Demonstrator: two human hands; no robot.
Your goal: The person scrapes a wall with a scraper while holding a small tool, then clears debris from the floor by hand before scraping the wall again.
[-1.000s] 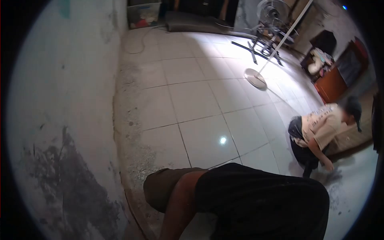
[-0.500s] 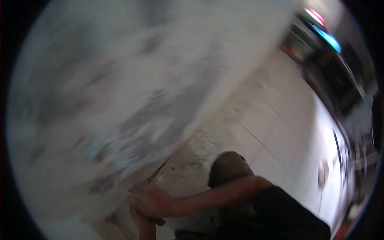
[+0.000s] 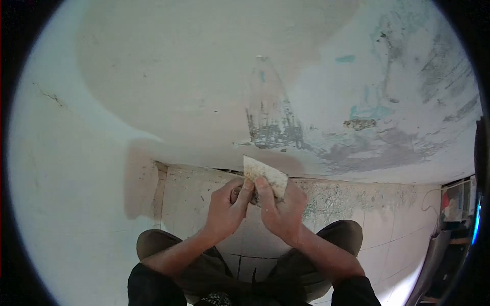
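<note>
Between both hands is a pale, flat scraper-like piece [image 3: 266, 176] with brownish residue on its surface. My left hand [image 3: 227, 204] is wrapped round a dark handle-like part, its thumb against the piece's lower left edge. My right hand [image 3: 283, 209] grips the piece from the right, thumb on its face. Just beyond the hands, the wall [image 3: 204, 117] shows a scraped grey patch [image 3: 275, 133] above its base. A dark gap runs along the wall's foot, partly hidden by the piece.
Crumbled debris [image 3: 337, 199] lies on the tiled floor [image 3: 380, 255] along the wall. Two bent knees flank the hands. At the far right stands a dark piece of furniture [image 3: 449, 265] with shelves and a bright blue light. A wall corner is at left.
The view has swung from a blurred, tilted angle to a level one facing the wall. Both hands now show at the centre, with the pale piece visible between them.
</note>
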